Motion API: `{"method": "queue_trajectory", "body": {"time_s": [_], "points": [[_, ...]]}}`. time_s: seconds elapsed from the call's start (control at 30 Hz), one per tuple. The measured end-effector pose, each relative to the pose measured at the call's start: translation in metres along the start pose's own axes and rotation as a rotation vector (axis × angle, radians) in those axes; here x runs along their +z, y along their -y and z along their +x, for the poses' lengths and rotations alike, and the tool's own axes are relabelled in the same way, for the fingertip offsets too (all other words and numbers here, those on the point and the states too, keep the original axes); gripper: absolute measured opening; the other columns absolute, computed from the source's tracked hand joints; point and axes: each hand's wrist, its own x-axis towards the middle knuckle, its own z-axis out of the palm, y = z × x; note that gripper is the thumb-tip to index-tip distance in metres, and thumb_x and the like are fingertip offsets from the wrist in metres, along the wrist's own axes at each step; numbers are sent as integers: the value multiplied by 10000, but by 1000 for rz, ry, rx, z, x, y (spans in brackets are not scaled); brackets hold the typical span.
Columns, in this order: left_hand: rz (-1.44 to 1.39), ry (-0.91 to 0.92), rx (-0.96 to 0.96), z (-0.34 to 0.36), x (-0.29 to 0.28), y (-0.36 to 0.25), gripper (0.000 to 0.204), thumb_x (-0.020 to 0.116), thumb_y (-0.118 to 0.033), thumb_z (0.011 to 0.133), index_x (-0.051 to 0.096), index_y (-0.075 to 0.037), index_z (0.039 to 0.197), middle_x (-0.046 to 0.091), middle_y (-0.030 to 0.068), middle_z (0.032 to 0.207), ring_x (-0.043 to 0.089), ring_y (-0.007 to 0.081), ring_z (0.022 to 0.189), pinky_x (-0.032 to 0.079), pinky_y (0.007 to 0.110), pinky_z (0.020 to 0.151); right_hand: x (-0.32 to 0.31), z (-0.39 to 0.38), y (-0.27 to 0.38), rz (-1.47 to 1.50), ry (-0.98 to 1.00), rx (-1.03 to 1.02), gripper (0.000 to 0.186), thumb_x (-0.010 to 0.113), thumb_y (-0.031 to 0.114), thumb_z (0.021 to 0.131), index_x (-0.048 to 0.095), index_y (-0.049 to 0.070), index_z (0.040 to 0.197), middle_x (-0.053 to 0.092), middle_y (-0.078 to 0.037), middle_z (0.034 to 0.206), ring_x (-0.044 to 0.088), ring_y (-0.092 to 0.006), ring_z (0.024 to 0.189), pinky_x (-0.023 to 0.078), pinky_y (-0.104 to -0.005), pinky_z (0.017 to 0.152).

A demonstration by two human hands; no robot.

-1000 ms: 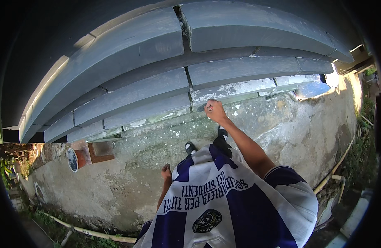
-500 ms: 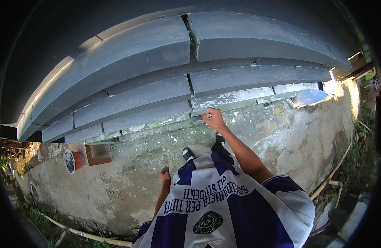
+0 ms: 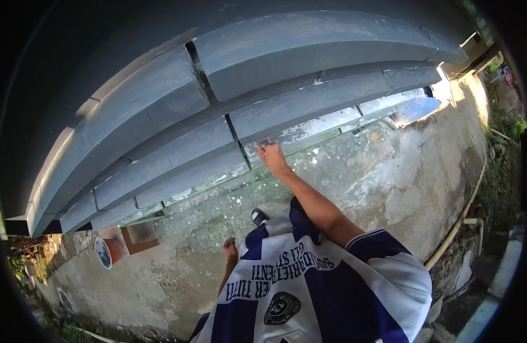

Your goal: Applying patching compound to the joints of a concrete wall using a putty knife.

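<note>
My right hand (image 3: 271, 158) is closed around what looks like a paintbrush (image 3: 262, 151); only a small red bit of it shows, and its tip is hidden. That hand is against the lowest board (image 3: 315, 127), just right of a dark vertical gap. The board is grey with patchy white areas. My left hand (image 3: 230, 247) hangs low near my left knee, its fingers loosely bent, with nothing seen in it.
Longer grey boards (image 3: 326, 54) rise in overlapping tiers above. At the left, an orange bucket (image 3: 106, 252) stands by a brown board (image 3: 139, 238). A blue sheet (image 3: 417, 110) lies at the far right end. The rough concrete ground (image 3: 383, 177) has white spots, with a pipe (image 3: 459, 222) along its right edge.
My right hand has moved up and left, from the foot of the lowest board onto its face. The view has shifted and tilted. My left hand stays low.
</note>
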Motion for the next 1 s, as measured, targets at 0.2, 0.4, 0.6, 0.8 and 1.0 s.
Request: {"method": "queue_trajectory", "body": {"time_s": [0.2,0.4,0.6,0.8,1.0], "points": [[-24,21,142,5,21,-26,233,561,-30,827,568,44,1048,618,115,998,578,170,933,443,270,849,-12,13,-6,774,-27,555,214,722,144,709,615,-24,631,626,-81,595,618,-149,529,475,-260,514],[-30,8,152,-6,36,-42,221,561,-38,827,573,41,1033,620,115,994,575,171,929,433,262,845,-80,23,-130,576,-131,561,218,745,154,692,633,-30,662,636,-87,607,636,-143,537,480,-238,471],[36,50,112,-3,35,-3,217,565,-42,822,583,32,1026,627,91,974,576,150,894,444,257,808,-127,43,-179,443,-12,523,224,722,144,716,621,-48,659,624,-90,577,621,-141,490,486,-248,444],[-111,67,58,4,40,44,262,524,-24,837,556,40,1090,626,94,1003,582,144,881,448,256,799,-124,55,-158,426,-54,398,179,691,125,730,620,-32,681,623,-108,574,615,-172,476,490,-278,461],[-56,65,172,-13,57,17,283,519,-15,831,545,45,1107,627,107,1001,588,152,895,451,258,811,-121,52,-156,-39,37,5,210,655,166,739,601,-37,725,598,-198,664,586,-363,644,479,-384,622]]}}
